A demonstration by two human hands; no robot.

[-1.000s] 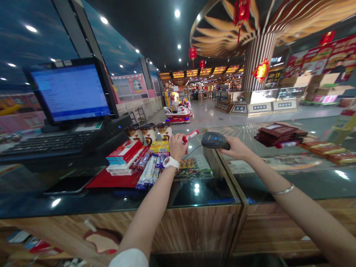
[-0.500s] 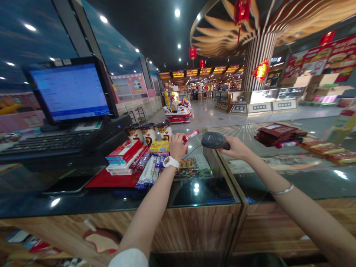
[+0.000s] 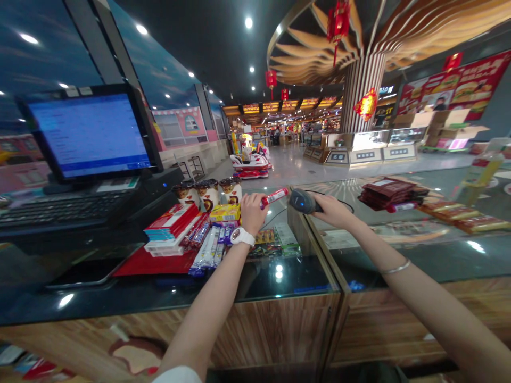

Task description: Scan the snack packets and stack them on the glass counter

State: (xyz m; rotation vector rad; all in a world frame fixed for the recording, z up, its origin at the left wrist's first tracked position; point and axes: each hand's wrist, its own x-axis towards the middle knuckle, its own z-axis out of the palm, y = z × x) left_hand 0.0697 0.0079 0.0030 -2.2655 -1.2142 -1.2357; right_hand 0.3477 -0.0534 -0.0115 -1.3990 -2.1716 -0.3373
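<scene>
We hold the red tube point(image 3: 276, 197) in our left hand point(image 3: 252, 213), with the fingers closed around its left end, so that most of its length sticks out to the right, slanting slightly towards the far side. Its free end stops just beside the dark scanner point(image 3: 302, 201), leaving a narrow gap between the two. Our right hand point(image 3: 334, 211) is wrapped around the scanner's right end, and the scanner's head faces left, towards the tube.

Just left of our left hand sits a yellow box point(image 3: 224, 214); we cannot tell whether the hand touches it. Three cups point(image 3: 208, 197) stand in a row on its far side, and silver-and-blue wrapped bars point(image 3: 207, 249) lie on its near side, so the left is crowded.

A strip of dark glass counter point(image 3: 279, 287) runs between the bars and the near edge, which our left forearm crosses. A wooden divider point(image 3: 326, 260) splits the counter, running from near the scanner to the near edge. Right of our right hand, a broad stretch of glass gives us room as far as the brown packets point(image 3: 390, 191), which lie well apart from the scanner.
</scene>
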